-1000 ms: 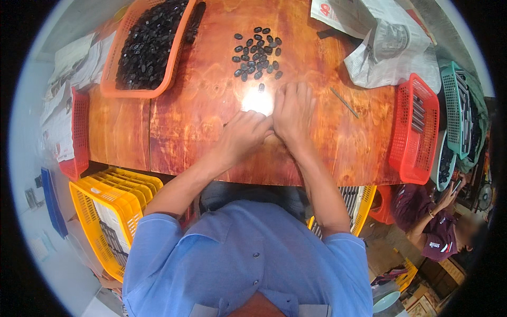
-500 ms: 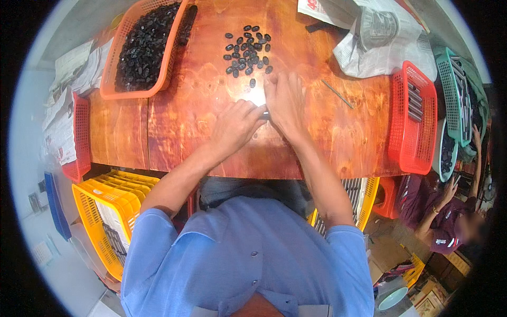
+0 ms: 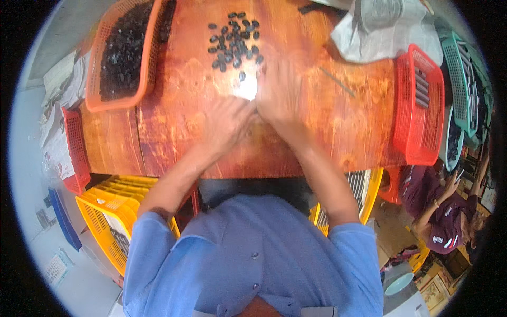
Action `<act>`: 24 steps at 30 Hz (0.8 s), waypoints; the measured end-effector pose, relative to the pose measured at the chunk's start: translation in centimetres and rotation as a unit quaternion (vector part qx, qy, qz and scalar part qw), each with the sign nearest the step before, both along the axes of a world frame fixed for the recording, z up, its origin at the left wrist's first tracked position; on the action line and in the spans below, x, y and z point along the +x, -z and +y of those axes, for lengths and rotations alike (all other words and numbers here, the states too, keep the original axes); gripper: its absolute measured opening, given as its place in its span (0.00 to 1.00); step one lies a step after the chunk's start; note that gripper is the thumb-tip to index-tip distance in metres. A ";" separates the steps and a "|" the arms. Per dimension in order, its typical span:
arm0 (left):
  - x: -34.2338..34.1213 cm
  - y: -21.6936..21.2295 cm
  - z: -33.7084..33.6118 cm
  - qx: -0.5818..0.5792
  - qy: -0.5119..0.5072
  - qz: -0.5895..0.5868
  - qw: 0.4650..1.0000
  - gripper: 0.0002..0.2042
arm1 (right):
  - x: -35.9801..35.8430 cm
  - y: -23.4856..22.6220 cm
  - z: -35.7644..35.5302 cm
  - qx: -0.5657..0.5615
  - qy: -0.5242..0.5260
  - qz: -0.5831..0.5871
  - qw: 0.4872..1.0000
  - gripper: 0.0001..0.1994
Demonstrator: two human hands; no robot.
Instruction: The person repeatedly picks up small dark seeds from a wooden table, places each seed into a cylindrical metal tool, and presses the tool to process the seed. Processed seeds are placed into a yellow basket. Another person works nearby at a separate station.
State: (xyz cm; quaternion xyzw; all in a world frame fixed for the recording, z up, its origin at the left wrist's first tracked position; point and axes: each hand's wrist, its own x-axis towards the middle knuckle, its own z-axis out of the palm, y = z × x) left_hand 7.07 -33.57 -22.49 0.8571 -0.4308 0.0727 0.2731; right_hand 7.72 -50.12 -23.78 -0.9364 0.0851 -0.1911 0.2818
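My left hand [image 3: 228, 120] and my right hand [image 3: 278, 94] meet over the wooden table [image 3: 174, 119], their fingertips side by side. Motion blur softens both. The left fingers are pinched together towards the right hand, and what they hold is hidden. My right hand is curled with its back upward, so whatever lies under its fingers cannot be seen. Just beyond the fingers lies a single small black oval piece [image 3: 242, 76]. Farther off is a loose cluster of similar black oval pieces [image 3: 236, 46]. A thin metal rod [image 3: 337, 81] rests to the right of my hands.
An orange basket [image 3: 150, 68] full of small black parts stands at the left. On the right are a red basket [image 3: 417, 138] with grey rods and a green basket [image 3: 458, 90]. Newspaper [image 3: 351, 47] lies at the far right. Yellow crates [image 3: 100, 224] stand below; a co-worker [image 3: 449, 222] is at right.
The view has shifted slightly, so the pieces on the table appear farther up and left. My hands stay together and are more blurred. The dark thing glimpsed between them earlier is hidden now.
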 end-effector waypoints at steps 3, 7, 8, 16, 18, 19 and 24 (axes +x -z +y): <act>1.2 -0.6 -0.3 0.005 0.000 -0.013 1.000 0.17 | 0.6 -0.5 0.0 -0.002 0.006 -0.010 1.000 0.08; 1.2 -1.6 -0.7 0.015 -0.006 -0.016 1.000 0.16 | 0.4 -0.5 -0.4 0.068 0.016 -0.022 0.997 0.11; 1.3 -1.6 -0.8 0.019 -0.013 -0.009 1.000 0.16 | 0.5 -0.1 -0.5 0.112 0.032 -0.044 0.992 0.11; 1.3 -1.0 -1.2 0.056 -0.115 -0.034 0.991 0.20 | 0.4 0.3 -1.4 0.275 0.060 -0.100 0.954 0.11; 0.7 -1.5 -1.2 0.064 -0.128 -0.029 0.989 0.21 | 0.3 0.4 -1.5 0.279 0.057 -0.104 0.953 0.11; 0.5 -1.8 -1.3 0.077 -0.136 -0.026 0.987 0.21 | 0.2 0.4 -1.5 0.281 0.054 -0.106 0.952 0.11; -0.1 -2.6 -1.7 0.163 -0.188 0.021 0.968 0.21 | 0.1 0.4 -1.7 0.317 0.052 -0.091 0.943 0.11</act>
